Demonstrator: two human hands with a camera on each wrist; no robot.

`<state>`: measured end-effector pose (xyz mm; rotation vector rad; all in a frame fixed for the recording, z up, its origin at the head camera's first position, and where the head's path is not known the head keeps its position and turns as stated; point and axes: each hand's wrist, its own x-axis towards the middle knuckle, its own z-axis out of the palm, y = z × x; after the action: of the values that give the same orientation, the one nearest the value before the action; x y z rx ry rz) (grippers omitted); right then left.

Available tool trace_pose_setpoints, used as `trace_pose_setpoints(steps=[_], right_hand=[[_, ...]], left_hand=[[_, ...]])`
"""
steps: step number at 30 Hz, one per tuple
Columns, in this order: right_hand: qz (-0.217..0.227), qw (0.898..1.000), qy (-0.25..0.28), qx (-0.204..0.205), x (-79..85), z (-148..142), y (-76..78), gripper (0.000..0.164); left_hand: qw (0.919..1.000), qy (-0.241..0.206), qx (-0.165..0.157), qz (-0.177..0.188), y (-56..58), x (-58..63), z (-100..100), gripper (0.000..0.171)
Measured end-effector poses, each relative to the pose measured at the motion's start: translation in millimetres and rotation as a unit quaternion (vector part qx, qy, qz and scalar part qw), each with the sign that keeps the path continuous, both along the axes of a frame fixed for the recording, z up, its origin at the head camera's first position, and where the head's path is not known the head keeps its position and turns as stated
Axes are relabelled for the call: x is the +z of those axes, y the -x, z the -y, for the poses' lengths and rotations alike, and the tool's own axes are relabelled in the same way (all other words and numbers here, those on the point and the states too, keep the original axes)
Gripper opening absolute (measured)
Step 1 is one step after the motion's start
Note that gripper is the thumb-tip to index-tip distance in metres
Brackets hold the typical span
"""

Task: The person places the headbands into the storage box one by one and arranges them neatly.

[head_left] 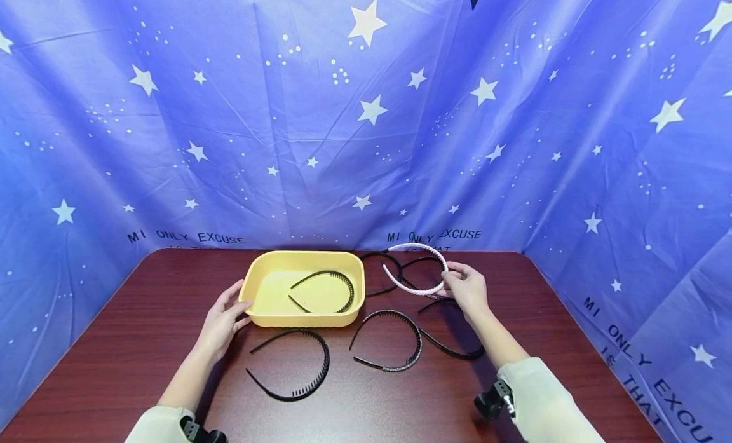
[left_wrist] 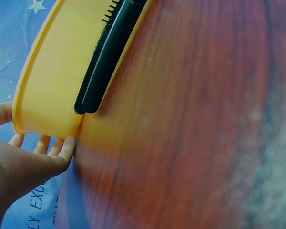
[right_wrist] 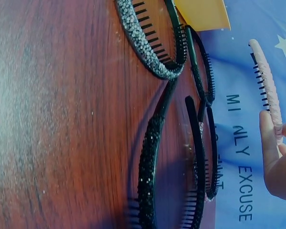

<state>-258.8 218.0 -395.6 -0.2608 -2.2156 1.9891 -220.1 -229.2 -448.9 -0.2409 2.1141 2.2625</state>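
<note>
At the basin's left end my left hand [head_left: 222, 321] grips the yellow plastic basin [head_left: 303, 320], thumb at the rim and fingers against the outside wall. One black toothed headband [head_left: 350, 290] lies inside the basin, to its right. My right hand [head_left: 469, 290] pinches a pale pink headband [head_left: 416, 292] between thumb and fingers, raised to the right of the basin. In the right wrist view the pink headband [right_wrist: 270, 90] shows dark comb teeth along its inner side. The far part of its loop overlaps the back headbands in the head view.
In front of the basin lies a black headband [head_left: 326, 363]. Right of it sit a glittery headband [head_left: 419, 341] and a black sparkly one [head_left: 454, 352], partly under my right forearm. More black headbands [head_left: 399, 272] rest behind. Starry blue cloth [head_left: 320, 112] surrounds the brown table [head_left: 143, 316].
</note>
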Motion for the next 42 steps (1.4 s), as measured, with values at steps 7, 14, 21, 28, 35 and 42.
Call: trace_pose_setpoints(steps=[7, 14, 21, 28, 35, 42], right_hand=[[0.000, 1.000, -0.007, 0.001, 0.1, 7.7, 0.9, 0.039], [-0.001, 1.000, -0.004, 0.005, 0.5, 14.1, 0.6, 0.039], [0.004, 1.000, 0.001, 0.012, -0.3, 19.1, 1.7, 0.038], [0.002, 1.000, 0.000, 0.013, -0.1, 23.9, 2.7, 0.037], [0.001, 1.000, -0.004, 0.022, -1.5, 31.0, 3.5, 0.037], [-0.008, 0.999, -0.004, 0.033, -2.8, 40.1, 4.6, 0.037]], left_hand=[[1.0000, -0.006, 0.000, 0.002, -0.5, 0.4, 0.4, 0.064], [1.0000, -0.004, -0.004, 0.002, -0.4, 0.9, 0.5, 0.065], [1.0000, -0.003, 0.000, 0.006, -0.2, 0.7, 0.6, 0.065], [1.0000, -0.004, -0.001, 0.005, 0.1, 0.7, 0.6, 0.065], [1.0000, -0.003, -0.001, 0.006, 0.6, 0.4, 0.8, 0.065], [1.0000, 0.000, 0.000, 0.005, 0.7, -0.3, 0.8, 0.064]])
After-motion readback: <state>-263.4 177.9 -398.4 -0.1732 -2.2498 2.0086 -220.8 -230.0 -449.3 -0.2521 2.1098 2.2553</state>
